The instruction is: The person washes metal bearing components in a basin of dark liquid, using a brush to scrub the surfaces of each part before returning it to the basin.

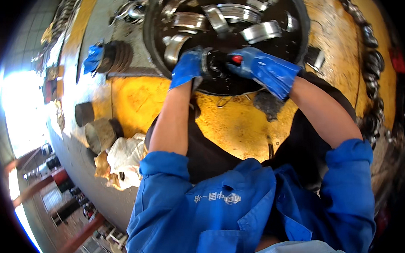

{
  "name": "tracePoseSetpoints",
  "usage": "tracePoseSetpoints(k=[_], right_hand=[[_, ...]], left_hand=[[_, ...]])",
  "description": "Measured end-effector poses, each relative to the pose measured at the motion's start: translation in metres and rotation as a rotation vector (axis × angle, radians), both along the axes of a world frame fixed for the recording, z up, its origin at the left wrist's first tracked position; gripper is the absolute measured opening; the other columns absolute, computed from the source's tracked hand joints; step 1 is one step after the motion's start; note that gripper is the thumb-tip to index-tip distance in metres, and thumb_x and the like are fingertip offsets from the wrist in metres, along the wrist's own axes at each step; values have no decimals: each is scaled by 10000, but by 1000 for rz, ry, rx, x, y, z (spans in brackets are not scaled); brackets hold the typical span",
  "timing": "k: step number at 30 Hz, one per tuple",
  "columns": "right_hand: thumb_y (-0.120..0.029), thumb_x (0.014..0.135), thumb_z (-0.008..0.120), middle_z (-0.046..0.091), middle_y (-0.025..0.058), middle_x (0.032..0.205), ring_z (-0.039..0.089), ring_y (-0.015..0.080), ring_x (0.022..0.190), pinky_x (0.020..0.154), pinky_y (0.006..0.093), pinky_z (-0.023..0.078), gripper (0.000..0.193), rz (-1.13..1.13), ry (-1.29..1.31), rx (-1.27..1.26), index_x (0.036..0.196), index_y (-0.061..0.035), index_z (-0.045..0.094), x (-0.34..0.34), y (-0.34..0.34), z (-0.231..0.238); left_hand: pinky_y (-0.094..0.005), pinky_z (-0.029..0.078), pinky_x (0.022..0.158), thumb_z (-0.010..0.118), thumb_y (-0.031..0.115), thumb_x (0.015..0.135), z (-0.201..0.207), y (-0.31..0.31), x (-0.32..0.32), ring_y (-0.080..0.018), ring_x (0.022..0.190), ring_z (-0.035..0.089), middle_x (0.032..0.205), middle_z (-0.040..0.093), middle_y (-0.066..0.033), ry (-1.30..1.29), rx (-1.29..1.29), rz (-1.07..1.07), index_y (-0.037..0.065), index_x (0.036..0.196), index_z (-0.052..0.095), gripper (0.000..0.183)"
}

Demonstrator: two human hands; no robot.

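Note:
Both my hands wear blue gloves over the near part of a round black basin (pixel 149 41) that holds dark liquid. My left hand (pixel 187 67) is closed on the side of a metal ring (pixel 204 63), whose edge shows beside the fingers. My right hand (pixel 251 64) is closed round a dark tool with a red part (pixel 236 59), held against or inside the ring. The tool's working end is too dark to make out. Several shiny metal rings (pixel 261 31) lie partly sunk in the liquid beyond my hands.
Left of the basin stands a stack of dark rings (pixel 120 56) with a blue cloth (pixel 92 59). Nearer are a grey cylinder (pixel 100 135) and a white bag (pixel 127 156). A dark rag (pixel 268 105) lies before the basin. Metal shafts (pixel 372 62) line the right side.

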State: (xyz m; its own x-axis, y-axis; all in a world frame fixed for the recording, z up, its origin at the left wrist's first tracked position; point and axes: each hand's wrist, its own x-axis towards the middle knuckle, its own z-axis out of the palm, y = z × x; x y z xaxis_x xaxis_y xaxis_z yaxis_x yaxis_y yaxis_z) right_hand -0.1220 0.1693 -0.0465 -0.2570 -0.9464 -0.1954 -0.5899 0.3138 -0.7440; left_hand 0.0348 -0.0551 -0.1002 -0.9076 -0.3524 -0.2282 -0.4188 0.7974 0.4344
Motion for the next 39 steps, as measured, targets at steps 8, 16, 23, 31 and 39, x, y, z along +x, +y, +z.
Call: tracePoseSetpoints(k=[8,16,23,31,39], right_hand=[[-345,936,721,759,50,921,726,171,851,832,304,596,274,-344,-27,-55,1146,-169,730,-24,7,17],[-146,945,710,753,57,918,731,158,871,846,264,608,208,-288,-422,-225,1148,-99,714,0,0,27],[-182,857,758,745,101,886,724,314,810,726,392,589,160,-48,8,-391,1016,-168,759,33,34,33],[-234,888,743,742,94,846,733,287,775,723,398,607,166,27,-32,-330,1042,-173,751,23,34,21],[-471,951,660,760,56,918,729,199,847,843,330,587,362,-439,-299,-102,1096,-150,745,-28,-11,31]], left_hand=[[-373,462,910,521,459,1021,59,44,-15,-240,962,601,1099,707,-121,27,761,663,9,1198,693,513],[-337,460,895,506,440,1030,54,45,-16,-214,958,580,1096,692,-116,-43,1113,812,37,1145,705,464],[-352,499,879,512,401,1029,63,48,-15,-227,958,637,1083,717,-105,-15,904,669,66,1197,686,413],[-325,476,962,527,301,1034,78,57,-14,-222,1027,634,1134,707,-105,46,1296,925,30,1277,632,379],[-292,458,1031,528,51,988,63,37,10,-238,1141,632,1281,669,-137,-15,567,243,-16,1389,551,407]])
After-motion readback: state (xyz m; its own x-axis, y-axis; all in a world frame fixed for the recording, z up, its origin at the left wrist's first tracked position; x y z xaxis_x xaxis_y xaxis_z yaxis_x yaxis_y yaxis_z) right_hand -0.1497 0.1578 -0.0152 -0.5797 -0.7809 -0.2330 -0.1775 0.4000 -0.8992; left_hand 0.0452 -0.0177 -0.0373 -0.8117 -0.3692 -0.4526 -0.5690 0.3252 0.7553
